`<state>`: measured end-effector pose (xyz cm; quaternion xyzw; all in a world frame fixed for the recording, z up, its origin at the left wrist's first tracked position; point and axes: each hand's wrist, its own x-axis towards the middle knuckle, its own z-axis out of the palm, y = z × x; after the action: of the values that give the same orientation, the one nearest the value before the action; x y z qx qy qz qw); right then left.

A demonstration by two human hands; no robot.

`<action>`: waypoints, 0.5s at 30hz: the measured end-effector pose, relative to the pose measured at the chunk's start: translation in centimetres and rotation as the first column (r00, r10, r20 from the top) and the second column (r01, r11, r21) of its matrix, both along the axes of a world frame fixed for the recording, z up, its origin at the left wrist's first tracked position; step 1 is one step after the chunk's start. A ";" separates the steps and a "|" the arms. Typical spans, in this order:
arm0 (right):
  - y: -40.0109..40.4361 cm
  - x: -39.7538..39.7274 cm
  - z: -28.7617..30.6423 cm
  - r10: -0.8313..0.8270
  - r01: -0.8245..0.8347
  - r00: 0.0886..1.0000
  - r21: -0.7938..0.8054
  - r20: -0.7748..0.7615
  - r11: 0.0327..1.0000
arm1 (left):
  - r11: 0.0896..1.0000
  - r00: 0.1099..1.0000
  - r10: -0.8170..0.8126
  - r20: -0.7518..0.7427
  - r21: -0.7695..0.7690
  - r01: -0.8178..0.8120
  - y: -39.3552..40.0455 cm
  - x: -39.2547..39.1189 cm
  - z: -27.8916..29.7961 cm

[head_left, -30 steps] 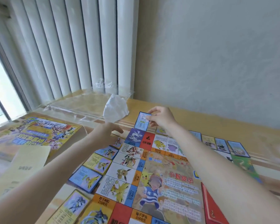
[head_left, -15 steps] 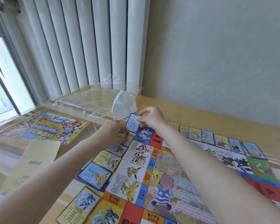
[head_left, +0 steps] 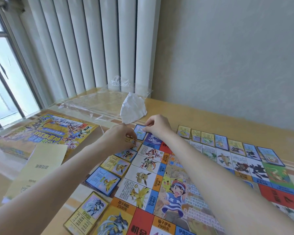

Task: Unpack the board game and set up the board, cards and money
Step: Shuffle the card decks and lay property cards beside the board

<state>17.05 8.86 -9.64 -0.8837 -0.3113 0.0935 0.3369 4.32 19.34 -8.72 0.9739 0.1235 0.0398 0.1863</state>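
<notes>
Board (head_left: pixel 185 182) lies flat near desk's right edge, cards lining two sides. Right hand (head_left: pixel 157 124) pinches blue card (head_left: pixel 140 134) at board's far-left corner; left hand (head_left: pixel 120 138), fingers curled, steadies neighbouring card (head_left: pixel 134 144). Step: dealing cards. Next: lay it flat, aligned with row.

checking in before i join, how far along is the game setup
Done: the board is unfolded, with cards along its left and far edges. In hand: the right hand sets a blue card at the far corner; the left hand steadies a neighbouring card. Left: no money visible yet.
</notes>
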 end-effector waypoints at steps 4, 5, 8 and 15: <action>-0.2 0.2 0.1 0.009 -0.010 1.000 0.021 0.027 1.000 | 0.993 0.991 0.061 0.119 -0.107 -0.048 0.5 0.1 0.6; -0.4 0.3 0.3 -0.001 -0.001 0.999 0.050 0.032 0.999 | 0.989 0.984 0.094 0.150 -0.127 -0.075 0.7 0.2 0.8; -1.1 0.9 1.1 -0.033 0.026 0.998 0.105 0.060 0.994 | 0.983 0.974 0.153 0.165 -0.130 -0.132 1.0 0.3 1.0; -3.3 1.6 1.4 0.033 -0.033 0.996 -0.007 0.084 0.999 | 0.995 0.998 0.060 0.025 0.076 -0.062 -0.7 0.4 -0.3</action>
<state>18.70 5.61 -8.27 -0.8825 -0.3396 0.0626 0.3193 4.69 18.59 -8.99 0.9756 0.1496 0.0613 0.1488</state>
